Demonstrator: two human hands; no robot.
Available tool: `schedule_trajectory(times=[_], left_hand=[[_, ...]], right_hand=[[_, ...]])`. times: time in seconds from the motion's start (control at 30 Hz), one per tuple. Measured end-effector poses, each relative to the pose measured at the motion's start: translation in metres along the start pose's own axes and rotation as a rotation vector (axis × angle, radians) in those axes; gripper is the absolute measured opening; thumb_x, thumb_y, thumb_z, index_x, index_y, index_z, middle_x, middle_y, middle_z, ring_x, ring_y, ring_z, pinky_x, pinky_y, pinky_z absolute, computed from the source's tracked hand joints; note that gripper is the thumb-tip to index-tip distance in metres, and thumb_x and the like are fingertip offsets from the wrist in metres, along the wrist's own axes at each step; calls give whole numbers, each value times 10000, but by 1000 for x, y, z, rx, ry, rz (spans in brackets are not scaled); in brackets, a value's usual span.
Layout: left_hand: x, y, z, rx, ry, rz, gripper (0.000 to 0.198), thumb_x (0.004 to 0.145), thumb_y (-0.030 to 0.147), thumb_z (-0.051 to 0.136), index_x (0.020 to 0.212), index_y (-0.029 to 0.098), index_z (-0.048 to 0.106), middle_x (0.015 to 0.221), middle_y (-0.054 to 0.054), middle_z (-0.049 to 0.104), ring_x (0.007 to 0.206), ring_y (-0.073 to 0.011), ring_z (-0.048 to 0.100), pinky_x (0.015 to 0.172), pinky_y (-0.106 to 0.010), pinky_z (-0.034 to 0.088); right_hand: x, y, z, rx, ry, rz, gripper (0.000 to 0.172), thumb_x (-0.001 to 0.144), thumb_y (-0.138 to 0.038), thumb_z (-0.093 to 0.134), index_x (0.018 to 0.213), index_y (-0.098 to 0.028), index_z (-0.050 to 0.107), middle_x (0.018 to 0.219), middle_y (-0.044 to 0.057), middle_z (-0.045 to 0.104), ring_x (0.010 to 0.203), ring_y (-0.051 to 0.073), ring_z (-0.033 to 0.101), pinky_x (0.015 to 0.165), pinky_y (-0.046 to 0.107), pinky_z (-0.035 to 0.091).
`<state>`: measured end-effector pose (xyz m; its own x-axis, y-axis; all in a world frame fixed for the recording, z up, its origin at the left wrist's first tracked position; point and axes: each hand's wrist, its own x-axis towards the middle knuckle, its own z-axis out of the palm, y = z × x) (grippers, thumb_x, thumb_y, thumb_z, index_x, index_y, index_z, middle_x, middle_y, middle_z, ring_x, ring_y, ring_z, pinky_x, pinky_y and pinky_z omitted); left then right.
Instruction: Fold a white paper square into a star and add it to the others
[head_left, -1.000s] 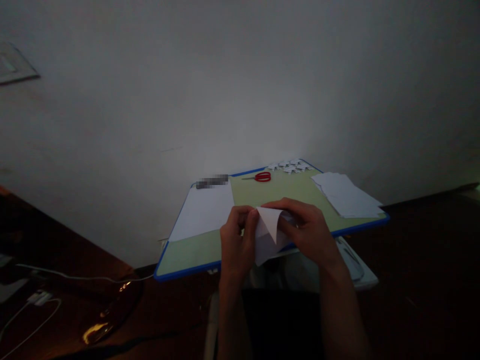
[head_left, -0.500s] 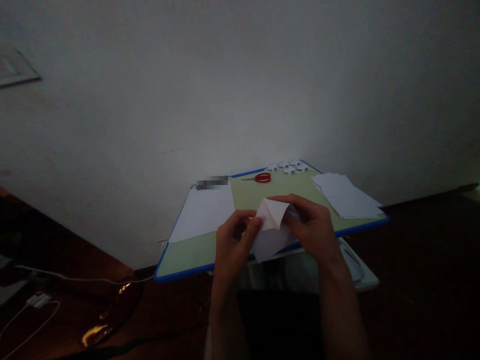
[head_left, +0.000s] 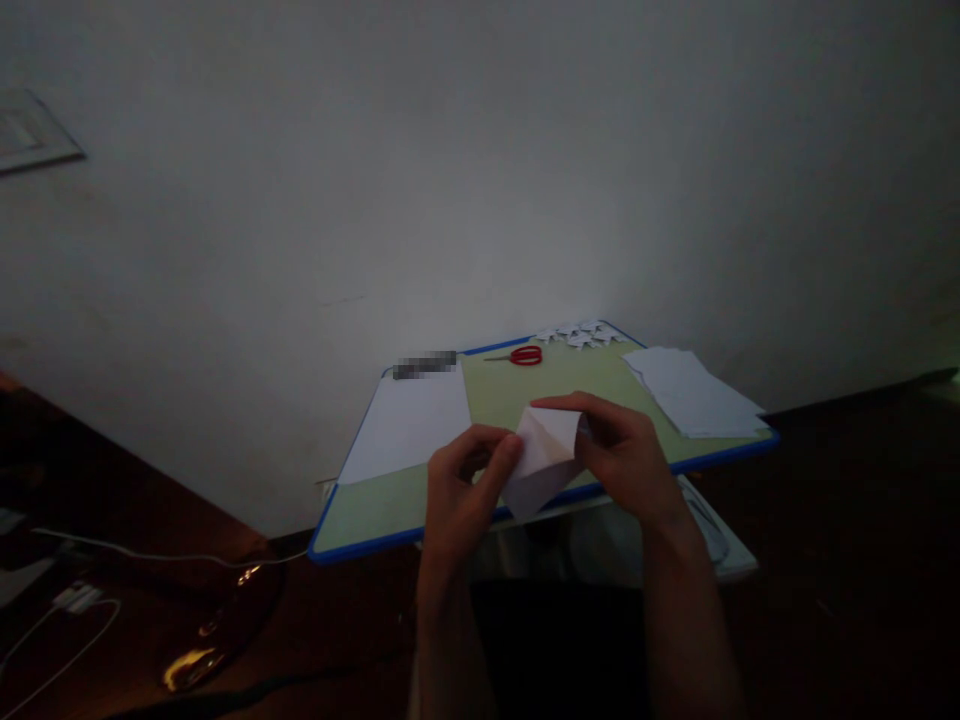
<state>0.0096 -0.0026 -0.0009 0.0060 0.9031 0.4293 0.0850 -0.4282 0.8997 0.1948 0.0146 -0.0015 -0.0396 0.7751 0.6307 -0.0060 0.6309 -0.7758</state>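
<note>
A folded sheet of white paper (head_left: 546, 450) is held in the air over the table's near edge, its upper part creased into a raised, pointed flap. My left hand (head_left: 471, 485) pinches its left side between thumb and fingers. On the other side, my right hand (head_left: 619, 450) grips the right edge, with the index finger along the top; the fingertips behind the paper are hidden. Beyond the hands, red-handled scissors (head_left: 525, 356) lie on the green tabletop (head_left: 495, 385).
Several small folded white paper pieces (head_left: 585, 335) lie at the far right corner. A stack of white paper (head_left: 690, 392) rests on the right. At the left is a white sheet (head_left: 409, 420) with a dark, blurred-out item (head_left: 424, 365) at its top. The wall (head_left: 480, 180) stands behind the blue-edged table.
Both hands have stayed over the near edge. The paper has tilted slightly, and its raised flap has opened wider towards the right hand.
</note>
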Motion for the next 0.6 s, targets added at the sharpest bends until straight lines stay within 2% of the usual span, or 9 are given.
schedule_trajectory(times=[0.13, 0.37, 0.6], left_hand=[[2, 1, 3, -7, 10, -32, 232, 877, 427, 819, 862, 200, 773, 737, -13, 724, 640, -144, 617, 613, -249, 497], [5, -3, 3, 27, 33, -3, 224, 887, 381, 780, 801, 184, 714, 729, -3, 701, 696, -146, 645, 627, -223, 504], [6, 0, 5, 37, 40, 12, 156, 898, 343, 750, 867, 190, 743, 716, 4, 687, 699, -149, 653, 613, -220, 502]], right_hand=[[0, -1, 1, -64, -52, -54, 257, 927, -160, 708, 1110, -287, 837, 976, 20, 802, 893, 181, 739, 783, 291, 575], [1, 4, 4, -150, -80, -263, 414, 939, -51, 666, 1212, -328, 805, 1084, 35, 735, 1029, 183, 707, 879, 313, 568], [2, 5, 3, -217, -87, -321, 470, 930, -7, 666, 1225, -348, 802, 1067, 29, 706, 1003, 177, 693, 870, 307, 572]])
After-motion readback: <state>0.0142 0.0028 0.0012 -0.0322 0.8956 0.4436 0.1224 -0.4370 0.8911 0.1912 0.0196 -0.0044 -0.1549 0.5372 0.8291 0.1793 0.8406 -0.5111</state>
